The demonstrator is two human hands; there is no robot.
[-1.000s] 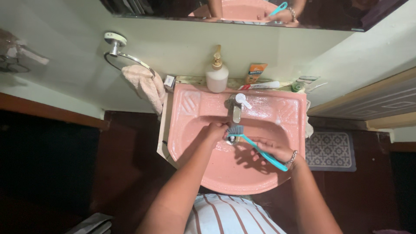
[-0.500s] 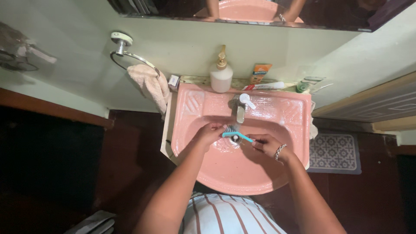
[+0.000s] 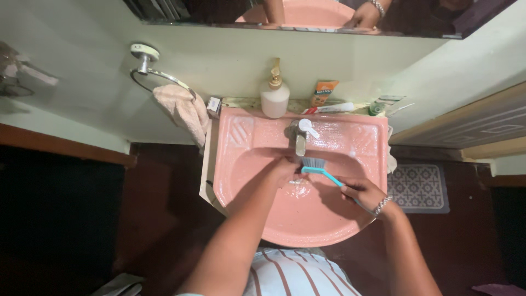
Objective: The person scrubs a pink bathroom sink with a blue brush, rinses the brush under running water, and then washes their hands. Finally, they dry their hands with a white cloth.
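Over a pink washbasin [image 3: 241, 164] on a pale green wall, the right hand [image 3: 364, 193] grips a teal scrub brush [image 3: 319, 169] under the tap [image 3: 299, 137]; the left hand [image 3: 282, 169] fingers its bristles.

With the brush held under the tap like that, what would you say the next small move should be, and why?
Probably draw the brush down onto the basin floor by the drain and scrub. The right hand grips its teal handle with the bristles just below the tap, the left hand rests beside them, and the pink sink looks wet.
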